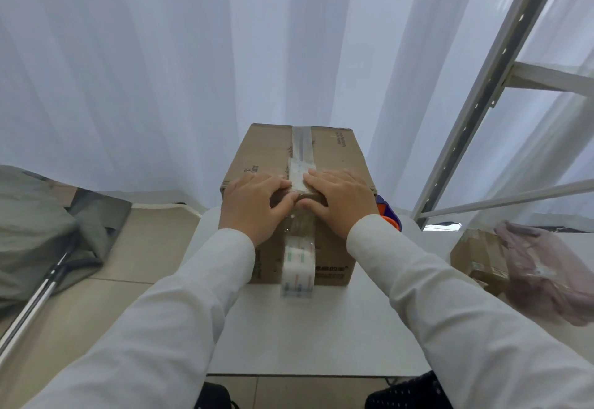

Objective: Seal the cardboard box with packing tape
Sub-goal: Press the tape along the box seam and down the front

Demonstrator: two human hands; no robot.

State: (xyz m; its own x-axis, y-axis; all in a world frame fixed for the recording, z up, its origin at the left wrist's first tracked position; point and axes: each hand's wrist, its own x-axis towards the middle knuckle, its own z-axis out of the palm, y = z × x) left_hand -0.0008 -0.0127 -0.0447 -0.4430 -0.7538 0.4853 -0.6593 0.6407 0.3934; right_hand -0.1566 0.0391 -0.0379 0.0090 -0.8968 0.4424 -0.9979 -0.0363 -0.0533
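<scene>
A brown cardboard box (334, 155) stands closed on a white table (315, 331). A strip of clear packing tape (301, 146) runs along its top seam and down the near side, where its loose end (297, 270) hangs onto the table. My left hand (254, 206) and my right hand (340, 200) lie flat over the box's near top edge, one on each side of the tape, fingers pressing it at the corner. Neither hand holds anything. An orange and blue tape dispenser (389, 211) peeks out behind my right wrist.
White curtains hang behind the table. A grey metal shelf frame (501, 65) rises at the right. A second taped box (482, 257) with a pink plastic bag (546, 273) sits at the right. Grey cloth (35, 228) and a metal pole (38, 299) lie on the tiled floor at left.
</scene>
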